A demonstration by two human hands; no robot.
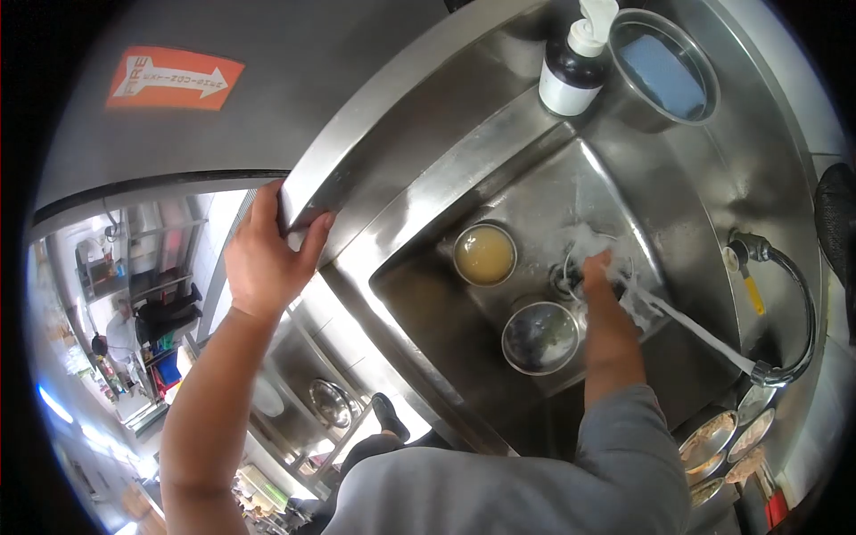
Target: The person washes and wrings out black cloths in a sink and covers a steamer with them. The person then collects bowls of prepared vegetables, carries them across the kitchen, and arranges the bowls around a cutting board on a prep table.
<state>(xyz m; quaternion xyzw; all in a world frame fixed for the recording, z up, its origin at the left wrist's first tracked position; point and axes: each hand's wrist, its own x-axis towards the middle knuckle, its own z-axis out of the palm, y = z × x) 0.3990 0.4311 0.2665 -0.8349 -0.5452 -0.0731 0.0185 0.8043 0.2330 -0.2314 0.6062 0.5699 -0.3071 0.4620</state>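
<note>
My left hand (272,254) grips the raised metal edge (301,192) of the sink unit, thumb on one side and fingers on the other. Down in the steel sink (428,366), my right hand (597,266) reaches into the running water at a round metal bowl (629,260). Splashing water blurs its fingers, so their grip is hidden. Left of that hand stands a metal bowl of cloudy yellowish liquid (485,255). Nearer to me sits another metal bowl (540,338) with some water and foam inside.
A flexible faucet (774,370) sprays from the right, beside a yellow-handled valve (749,276). On the far ledge stand a dark pump bottle (573,76) and a metal container (704,102) with a blue sponge (662,76). Soiled pans (711,440) lie at lower right.
</note>
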